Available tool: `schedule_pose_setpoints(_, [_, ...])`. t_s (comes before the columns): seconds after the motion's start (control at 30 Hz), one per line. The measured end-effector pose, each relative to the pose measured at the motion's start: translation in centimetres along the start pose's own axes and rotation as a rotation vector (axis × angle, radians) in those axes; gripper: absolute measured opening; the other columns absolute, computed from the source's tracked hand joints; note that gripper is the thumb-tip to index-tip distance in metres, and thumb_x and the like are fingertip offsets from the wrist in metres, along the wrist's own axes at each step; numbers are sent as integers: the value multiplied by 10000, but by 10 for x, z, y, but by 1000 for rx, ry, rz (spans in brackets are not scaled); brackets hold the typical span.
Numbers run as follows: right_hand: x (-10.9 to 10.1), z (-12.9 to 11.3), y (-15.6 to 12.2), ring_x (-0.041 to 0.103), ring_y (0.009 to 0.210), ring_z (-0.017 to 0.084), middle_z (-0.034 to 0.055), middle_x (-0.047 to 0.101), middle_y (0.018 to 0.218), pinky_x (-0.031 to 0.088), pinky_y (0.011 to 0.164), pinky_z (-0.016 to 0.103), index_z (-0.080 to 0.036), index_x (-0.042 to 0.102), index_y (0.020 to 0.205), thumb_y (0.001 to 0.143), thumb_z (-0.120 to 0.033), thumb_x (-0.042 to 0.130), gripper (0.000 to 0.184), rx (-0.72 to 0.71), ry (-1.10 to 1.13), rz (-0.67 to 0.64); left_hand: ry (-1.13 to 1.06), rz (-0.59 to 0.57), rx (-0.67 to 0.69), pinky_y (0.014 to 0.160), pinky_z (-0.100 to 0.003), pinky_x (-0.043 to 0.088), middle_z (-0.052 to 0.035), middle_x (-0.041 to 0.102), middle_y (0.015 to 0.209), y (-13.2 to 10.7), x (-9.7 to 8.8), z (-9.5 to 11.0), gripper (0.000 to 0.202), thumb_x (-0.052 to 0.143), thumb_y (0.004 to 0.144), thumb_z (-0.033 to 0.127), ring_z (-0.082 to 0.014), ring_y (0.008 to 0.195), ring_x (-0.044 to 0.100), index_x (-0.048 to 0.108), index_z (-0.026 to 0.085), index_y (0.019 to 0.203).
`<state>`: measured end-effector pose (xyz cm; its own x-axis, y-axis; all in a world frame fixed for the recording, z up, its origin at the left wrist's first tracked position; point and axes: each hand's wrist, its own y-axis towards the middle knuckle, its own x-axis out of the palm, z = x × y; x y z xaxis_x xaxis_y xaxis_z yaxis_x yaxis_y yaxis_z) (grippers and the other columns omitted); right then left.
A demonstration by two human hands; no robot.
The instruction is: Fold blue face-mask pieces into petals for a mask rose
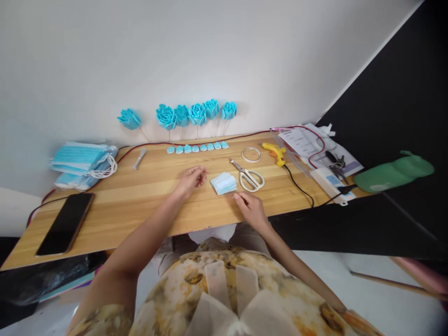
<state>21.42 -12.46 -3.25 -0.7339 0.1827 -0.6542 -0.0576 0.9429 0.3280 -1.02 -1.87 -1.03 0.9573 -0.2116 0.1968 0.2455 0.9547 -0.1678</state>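
Observation:
My left hand rests on the wooden table with its fingers curled loosely inward; nothing shows in it. It lies just left of a small stack of light blue squares. My right hand lies near the table's front edge, below the stack, fingers bent and pressed to the wood, holding nothing I can see. White-handled scissors lie just right of the stack.
Blue paper roses lean on the wall, a row of small blue petals below them. Face masks and a phone sit left. Tape ring, yellow glue gun, papers and power strip sit right.

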Motion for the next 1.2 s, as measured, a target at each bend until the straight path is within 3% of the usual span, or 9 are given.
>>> schedule_pose_setpoints(0.17, [1,3,-2,536,592,119,-11,582,626,350,587,245,-190,565,667,1000,-346,484,377,-41,-38,-7,-57,43,8,450,-206,288,41,548,541,1,0,-1,241,636,853,381,-89,444,439,621,165,958])
schedule_pose_setpoints(0.3, [3,2,-3,599,643,137,11,646,674,372,623,249,-188,622,726,1004,-311,493,330,-114,-112,-30,-143,123,10,466,-204,302,51,567,542,1,0,0,302,625,832,294,-100,449,463,566,175,1103])
schedule_pose_setpoints(0.53, [3,1,-4,655,702,162,40,723,755,399,664,261,-186,675,774,1005,-276,499,303,-139,-149,-50,-190,119,14,488,-201,332,41,585,564,0,1,0,271,625,831,269,-96,481,483,567,168,1075])
schedule_pose_setpoints(0.7, [3,2,-4,663,720,167,37,729,771,411,680,268,-188,681,789,999,-252,505,281,-160,-152,-61,-86,147,-49,473,-199,336,37,580,558,-1,10,2,195,569,837,208,-90,464,480,582,154,1024])
schedule_pose_setpoints(0.9, [2,1,-4,666,730,171,31,731,777,422,684,274,-191,685,803,1002,-257,504,278,-159,-147,-59,79,184,-155,464,-222,352,45,593,591,13,5,14,481,492,825,145,-117,452,502,496,149,1306])
schedule_pose_setpoints(0.97, [2,0,-4,665,728,170,32,732,773,422,680,274,-195,688,802,1004,-264,502,283,-155,-143,-64,250,264,-71,495,-232,380,29,609,630,21,-11,19,531,482,822,145,-132,498,538,502,145,1353])
schedule_pose_setpoints(1.07, [2,0,-4,665,725,174,37,735,773,422,676,281,-197,687,797,1005,-270,501,289,-155,-148,-70,850,387,89,660,-293,477,-73,722,793,30,-42,24,427,473,850,178,-213,720,671,672,168,1228])
schedule_pose_setpoints(1.13, [2,0,-4,668,732,178,41,743,788,424,678,285,-199,688,801,1002,-269,506,280,-160,-149,-73,1224,437,73,808,-379,506,-165,760,1035,33,-59,26,427,452,887,208,-313,966,702,705,165,1230])
schedule_pose_setpoints(1.2, [2,0,-4,670,742,180,44,750,804,428,687,286,-203,690,809,1000,-264,508,270,-167,-145,-74,1423,437,8,863,-428,507,-206,750,1122,35,-69,27,451,418,920,223,-362,1052,691,696,162,1270])
